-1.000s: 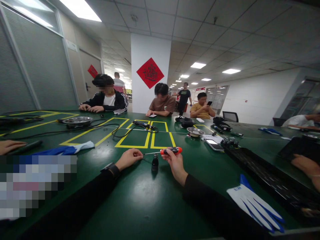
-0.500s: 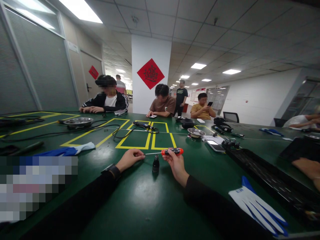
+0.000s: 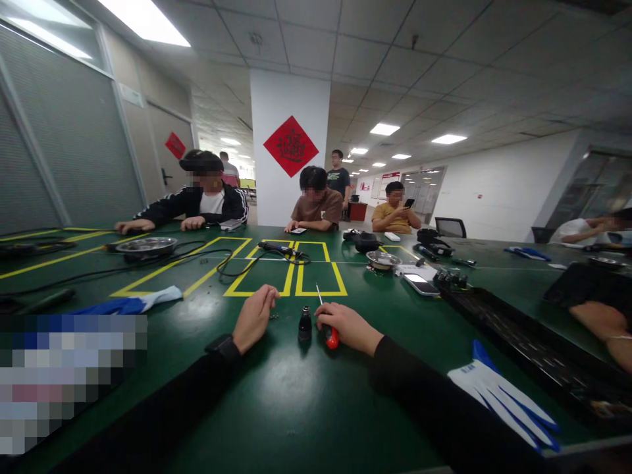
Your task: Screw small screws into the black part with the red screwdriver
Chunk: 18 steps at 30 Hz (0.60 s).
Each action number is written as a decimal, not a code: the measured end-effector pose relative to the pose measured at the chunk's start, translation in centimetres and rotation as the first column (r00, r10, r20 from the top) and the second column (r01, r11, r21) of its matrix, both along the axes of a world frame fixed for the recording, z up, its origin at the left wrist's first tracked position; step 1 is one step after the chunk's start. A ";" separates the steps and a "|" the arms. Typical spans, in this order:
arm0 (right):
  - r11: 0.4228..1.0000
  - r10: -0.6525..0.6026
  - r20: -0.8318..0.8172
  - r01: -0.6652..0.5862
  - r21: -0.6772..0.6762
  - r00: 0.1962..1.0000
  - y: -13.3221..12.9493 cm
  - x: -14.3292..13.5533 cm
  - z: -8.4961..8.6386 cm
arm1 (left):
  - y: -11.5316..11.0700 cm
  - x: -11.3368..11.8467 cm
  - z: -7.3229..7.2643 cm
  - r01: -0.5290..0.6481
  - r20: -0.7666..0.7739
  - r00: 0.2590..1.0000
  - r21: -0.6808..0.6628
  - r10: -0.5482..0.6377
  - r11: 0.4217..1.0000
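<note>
Tabletop (image 3: 291, 401) bears a steel bowl (image 3: 383, 264), contents unclear, beyond the held screwdriver (image 3: 331, 338).

Right hand (image 3: 349, 324) holds screwdriver (image 3: 332, 338), tip pointing forward; black tapered fitting (image 3: 305, 324) stands upright on bench (image 3: 291, 401) between screwdriver and left hand (image 3: 254, 318).

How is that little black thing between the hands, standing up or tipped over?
Upright: the black piece stands with its wide end on the green table, narrow tip up.

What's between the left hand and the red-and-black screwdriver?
Head view: an upright black, shiny-tipped tapered cylinder, plus tiny indistinct bits beside the left hand.
</note>
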State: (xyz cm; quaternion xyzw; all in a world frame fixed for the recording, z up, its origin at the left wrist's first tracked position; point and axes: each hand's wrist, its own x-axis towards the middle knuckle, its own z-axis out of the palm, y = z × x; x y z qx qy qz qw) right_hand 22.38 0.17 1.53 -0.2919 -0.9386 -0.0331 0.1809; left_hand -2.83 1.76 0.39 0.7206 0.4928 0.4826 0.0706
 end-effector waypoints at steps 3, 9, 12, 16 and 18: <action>0.997 -0.059 -0.020 0.060 0.039 0.998 -0.1 -0.3 -0.3 | -1.8 1.4 0.4 0.031 0.000 1.000 0.081 -0.031 0.996; 0.977 -0.059 -0.469 0.147 0.153 0.881 -1.7 -1.7 0.2 | -3.3 2.7 0.1 0.286 -0.302 0.931 0.244 -0.207 0.927; 0.964 0.177 -0.513 -0.044 0.262 0.840 -2.5 -2.4 0.2 | -3.5 3.2 -0.3 0.428 -0.463 0.847 0.299 -0.262 0.853; 0.946 0.278 -0.491 -0.146 0.290 0.826 -2.9 -2.8 0.1 | -3.7 3.5 -0.2 0.450 -0.519 0.816 0.295 -0.254 0.843; 0.956 0.263 -0.506 -0.150 0.253 0.822 -2.9 -2.9 0.1 | -3.8 3.4 0.0 0.464 -0.528 0.803 0.263 -0.277 0.846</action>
